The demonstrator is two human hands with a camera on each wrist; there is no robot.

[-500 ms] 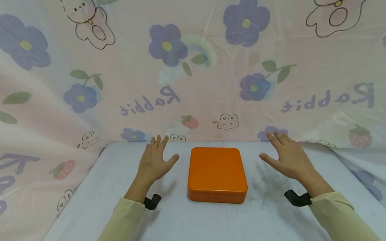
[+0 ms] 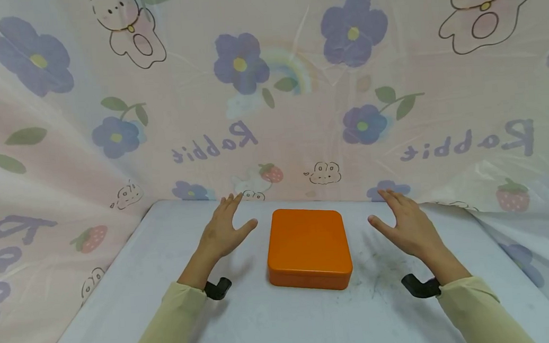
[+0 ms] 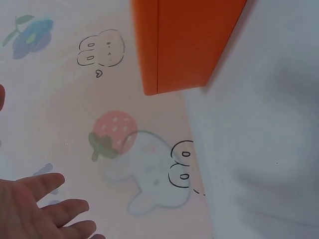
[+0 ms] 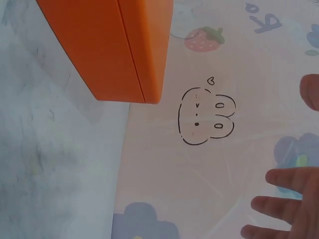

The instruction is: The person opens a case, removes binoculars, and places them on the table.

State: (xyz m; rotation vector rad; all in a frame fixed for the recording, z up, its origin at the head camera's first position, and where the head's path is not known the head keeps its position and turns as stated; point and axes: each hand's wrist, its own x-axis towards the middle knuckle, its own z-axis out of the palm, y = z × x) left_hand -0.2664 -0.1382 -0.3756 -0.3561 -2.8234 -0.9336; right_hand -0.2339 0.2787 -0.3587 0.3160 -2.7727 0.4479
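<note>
An orange box (image 2: pixel 309 243) with rounded corners lies flat on the white table, its lid-like top facing up. To its left my left hand (image 2: pixel 222 233) hovers with fingers extended and thumb pointing towards the box, holding nothing. On the other side my right hand (image 2: pixel 409 226) is held much the same way, apart from the box. Both wrist views show the side of the orange box (image 3: pixel 184 45) with a thin seam along it. Spread fingers (image 4: pixel 279 209) of the right hand appear at the edge of the right wrist view.
The white table (image 2: pixel 266 331) carries dark smudges right of the box. Behind it and along both sides hangs a pale curtain (image 2: pixel 300 122) printed with flowers, rabbits and strawberries. A black band (image 2: pixel 219 288) sits on the left wrist, another (image 2: pixel 421 286) on the right.
Both hands have shifted very slightly inward, towards the box. The box stays where it was on the table.
</note>
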